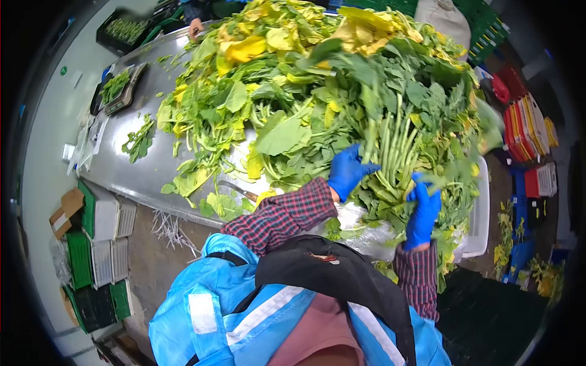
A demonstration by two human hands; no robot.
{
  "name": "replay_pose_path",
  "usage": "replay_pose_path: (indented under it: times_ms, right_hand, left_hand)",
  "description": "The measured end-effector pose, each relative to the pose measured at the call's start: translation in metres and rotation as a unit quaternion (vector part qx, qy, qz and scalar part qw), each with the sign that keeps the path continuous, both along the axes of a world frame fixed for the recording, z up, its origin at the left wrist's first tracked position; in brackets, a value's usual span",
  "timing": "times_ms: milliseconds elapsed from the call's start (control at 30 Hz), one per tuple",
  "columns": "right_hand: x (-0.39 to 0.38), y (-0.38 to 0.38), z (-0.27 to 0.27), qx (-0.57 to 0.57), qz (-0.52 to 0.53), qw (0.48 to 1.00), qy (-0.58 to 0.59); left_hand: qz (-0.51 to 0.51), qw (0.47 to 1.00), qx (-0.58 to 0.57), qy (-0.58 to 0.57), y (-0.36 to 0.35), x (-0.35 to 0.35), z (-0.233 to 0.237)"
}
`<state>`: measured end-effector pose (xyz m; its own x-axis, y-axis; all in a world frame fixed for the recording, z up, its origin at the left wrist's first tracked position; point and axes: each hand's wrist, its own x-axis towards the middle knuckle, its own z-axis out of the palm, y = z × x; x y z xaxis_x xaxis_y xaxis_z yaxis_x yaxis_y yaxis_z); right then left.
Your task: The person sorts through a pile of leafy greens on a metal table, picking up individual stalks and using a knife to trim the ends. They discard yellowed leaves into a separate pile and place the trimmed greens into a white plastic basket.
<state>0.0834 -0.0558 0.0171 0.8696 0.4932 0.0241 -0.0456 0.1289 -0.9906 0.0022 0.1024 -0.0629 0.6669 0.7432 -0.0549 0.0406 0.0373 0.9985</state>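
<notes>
While I look down through the head camera, the left hand [349,174], in a blue glove, points partly curled fingers at a bunch of pale green stems [394,146] near the front edge of the metal worktop [116,160], right of centre. The right hand [423,210], also blue-gloved, is at the bunch's lower right, fingers slightly apart; I cannot tell whether either grips. Leafy greens [284,134], yellow at the top, are heaped around. A wooden-handled knife [245,193] lies left of both hands. The emblem [324,258] on the black collar [351,268] is too blurred to read.
</notes>
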Motion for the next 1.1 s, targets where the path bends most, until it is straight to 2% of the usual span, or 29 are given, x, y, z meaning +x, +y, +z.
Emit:
replay_pose_path:
  times_ms: [67, 133, 200, 267, 300, 333, 367, 400, 500, 600, 667, 700, 800, 867, 933, 1000, 1033, 1067, 1100]
  right_hand:
    - [0.013, 0.02, -0.015, -0.132, 0.006, 0.973, -0.191]
    - [0.01, 0.04, -0.005, -0.11, 0.036, 0.992, -0.042]
    - [0.013, 0.043, -0.017, -0.103, 0.068, 0.992, -0.037]
    - [0.017, 0.043, -0.027, -0.07, 0.08, 0.99, 0.09]
    - [0.015, 0.042, -0.028, -0.029, 0.084, 0.989, 0.12]
    - [0.013, 0.041, -0.028, -0.033, 0.088, 0.988, 0.122]
    - [0.012, 0.038, -0.026, 0.009, 0.091, 0.983, 0.157]
    - [0.01, 0.037, -0.024, 0.051, 0.094, 0.976, 0.192]
    - [0.005, 0.028, -0.028, 0.075, 0.112, 0.975, 0.179]
    - [-0.001, 0.017, -0.04, 0.098, 0.105, 0.978, 0.153]
    - [-0.007, 0.004, -0.054, 0.086, 0.031, 0.992, 0.089]
    - [-0.006, -0.008, -0.062, 0.038, -0.005, 0.996, 0.076]
    - [-0.03, -0.019, -0.025, 0.092, 0.006, 0.993, 0.067]
    - [-0.018, -0.052, -0.028, 0.058, 0.041, 0.996, 0.058]
    - [0.015, -0.077, -0.021, 0.085, 0.007, 0.992, 0.093]
    - [0.072, -0.1, -0.006, -0.02, -0.082, 0.989, 0.125]
    - [0.112, -0.12, -0.026, -0.165, -0.14, 0.976, -0.033]
    - [0.136, -0.133, -0.046, -0.305, -0.192, 0.914, -0.186]
    - [0.134, -0.12, -0.032, -0.327, -0.219, 0.874, -0.285]
  left_hand:
    - [-0.02, 0.976, 0.208, 0.052, -0.023, -0.005, 0.005]
    - [-0.028, 0.967, 0.252, 0.031, -0.034, -0.007, -0.003]
    - [-0.063, 0.948, 0.306, 0.068, -0.035, -0.013, -0.006]
    - [-0.078, 0.947, 0.304, 0.063, -0.033, -0.015, -0.003]
    - [-0.165, 0.983, 0.081, 0.011, -0.03, -0.012, 0.003]
    - [-0.241, 0.958, -0.15, -0.044, -0.029, -0.013, 0.009]
    - [-0.227, 0.926, -0.294, -0.067, -0.031, -0.017, 0.015]
    - [-0.223, 0.926, -0.297, -0.068, -0.031, -0.017, 0.013]
    - [-0.131, 0.941, -0.307, -0.057, -0.033, -0.009, 0.012]
    - [-0.138, 0.935, -0.32, -0.073, -0.033, -0.002, 0.009]
    - [-0.104, 0.927, -0.343, -0.109, -0.047, 0.002, 0.012]
    - [-0.102, 0.927, -0.342, -0.11, -0.051, 0.005, 0.011]
    - [-0.097, 0.916, -0.374, -0.104, -0.046, 0.013, 0.008]
    - [-0.037, 0.906, -0.372, -0.197, -0.007, 0.023, 0.011]
    - [-0.078, 0.908, -0.375, -0.17, 0.007, 0.013, 0.024]
    - [-0.137, 0.918, -0.332, -0.165, 0.001, -0.002, 0.028]
    - [-0.219, 0.914, -0.319, -0.126, 0.002, -0.009, 0.02]
    - [-0.225, 0.915, -0.311, -0.124, -0.005, -0.015, 0.019]
    - [-0.226, 0.921, -0.303, -0.098, -0.013, -0.019, 0.018]
